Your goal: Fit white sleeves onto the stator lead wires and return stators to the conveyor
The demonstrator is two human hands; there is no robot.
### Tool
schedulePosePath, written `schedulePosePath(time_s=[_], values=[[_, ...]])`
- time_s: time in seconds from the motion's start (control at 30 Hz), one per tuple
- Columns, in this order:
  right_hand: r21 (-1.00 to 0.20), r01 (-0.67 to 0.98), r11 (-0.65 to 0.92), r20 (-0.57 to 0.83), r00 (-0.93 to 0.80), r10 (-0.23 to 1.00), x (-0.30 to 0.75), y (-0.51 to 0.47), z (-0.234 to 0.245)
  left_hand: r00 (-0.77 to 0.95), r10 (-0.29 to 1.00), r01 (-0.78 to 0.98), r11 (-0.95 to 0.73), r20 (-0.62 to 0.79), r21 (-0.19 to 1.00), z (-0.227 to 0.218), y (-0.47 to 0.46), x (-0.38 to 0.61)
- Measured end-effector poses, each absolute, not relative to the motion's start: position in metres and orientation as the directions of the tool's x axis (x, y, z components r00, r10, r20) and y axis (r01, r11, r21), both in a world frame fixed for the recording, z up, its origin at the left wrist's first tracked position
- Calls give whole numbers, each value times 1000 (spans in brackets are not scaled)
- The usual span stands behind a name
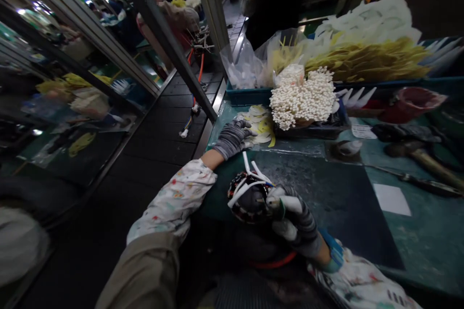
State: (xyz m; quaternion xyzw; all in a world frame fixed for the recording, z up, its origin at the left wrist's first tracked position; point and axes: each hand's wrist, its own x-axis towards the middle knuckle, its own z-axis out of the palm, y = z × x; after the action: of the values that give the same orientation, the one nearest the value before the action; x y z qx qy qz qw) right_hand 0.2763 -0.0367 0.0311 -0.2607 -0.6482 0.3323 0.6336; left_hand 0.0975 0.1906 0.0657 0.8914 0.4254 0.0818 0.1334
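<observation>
My left hand (234,138), in a grey striped glove, reaches forward with its fingers lying on a loose pile of white and yellow insulation paper pieces (261,125). Close to my body is a round, dark motor stator (250,203) with copper-coloured windings around its rim. White sleeved leads (248,184) stick up from it, with a little blue and yellow wire showing. My right hand (299,217), also gloved, is closed at the stator's right side. White coverings and a green band show at its fingers; the fingers partly hide what they grip.
A bundle of thin white sticks or tubes (302,96) stands behind the paper pile. Blue bins (250,95) hold more white and yellow sheets. A hammer (431,161), a screwdriver-like tool (427,184) and a red cup (409,105) lie right. A conveyor (163,147) runs left, beyond metal posts.
</observation>
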Motion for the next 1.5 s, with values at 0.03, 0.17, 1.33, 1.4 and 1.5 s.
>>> schedulePosePath(time_s=[0.03, 0.17, 1.33, 1.4, 1.5], values=[[-757, -84, 648, 653, -59, 755, 276, -37, 30, 638, 770, 735, -614, 16, 289, 59, 194, 104], [-760, -96, 643, 649, -81, 756, 277, -36, 27, 637, 771, 746, -613, -11, 262, 45, 189, 124], [-819, -388, 423, 280, 374, 884, 266, -21, 54, 579, 728, 706, -673, 368, 220, 73, -39, 65], [-829, -372, 418, 287, 360, 888, 268, -25, 51, 592, 716, 703, -683, 371, 197, 74, -41, 65], [-883, -236, 406, 333, 297, 895, 276, -36, 48, 556, 720, 734, -660, 415, 160, 77, -51, 71]])
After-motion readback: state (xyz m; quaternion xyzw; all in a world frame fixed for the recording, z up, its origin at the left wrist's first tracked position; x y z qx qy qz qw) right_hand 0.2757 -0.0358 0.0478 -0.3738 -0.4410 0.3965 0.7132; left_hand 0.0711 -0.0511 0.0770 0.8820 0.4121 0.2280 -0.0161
